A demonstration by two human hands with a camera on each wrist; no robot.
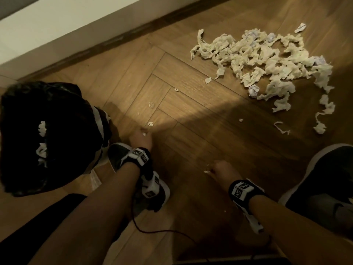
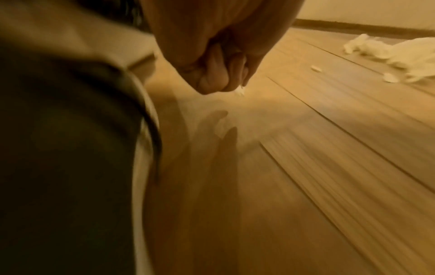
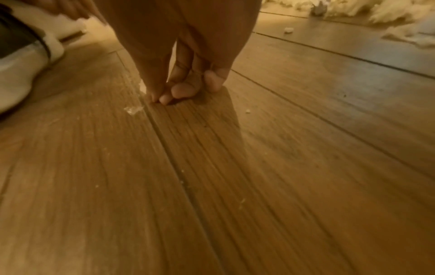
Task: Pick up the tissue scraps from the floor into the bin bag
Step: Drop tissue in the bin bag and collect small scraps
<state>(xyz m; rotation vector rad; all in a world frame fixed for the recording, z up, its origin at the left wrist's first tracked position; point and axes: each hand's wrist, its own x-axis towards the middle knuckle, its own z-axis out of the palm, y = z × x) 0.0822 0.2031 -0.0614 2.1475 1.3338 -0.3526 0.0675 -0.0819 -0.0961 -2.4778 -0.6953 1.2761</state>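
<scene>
A black bin bag (image 1: 38, 131) stands open at the left, with a few tissue scraps (image 1: 42, 129) inside it. A big heap of torn tissue strips (image 1: 267, 62) lies on the wood floor at the far right. My left hand (image 1: 141, 138) is just right of the bag and low over the floor. Its curled fingers (image 2: 223, 74) pinch a small white scrap (image 2: 240, 91). My right hand (image 1: 219, 167) reaches down to the floor, thumb and forefinger tips (image 3: 162, 98) pressed together on a plank seam. A tiny scrap (image 3: 134, 109) lies loose just left of them, and none shows between them.
Small crumbs of tissue (image 1: 150, 123) dot the floor between the bag and the heap. My shoes stand at the left (image 1: 122, 155) and right (image 1: 324, 178). A white wall with dark skirting (image 1: 114, 41) runs behind. A thin red cable (image 1: 162, 232) trails under my arms.
</scene>
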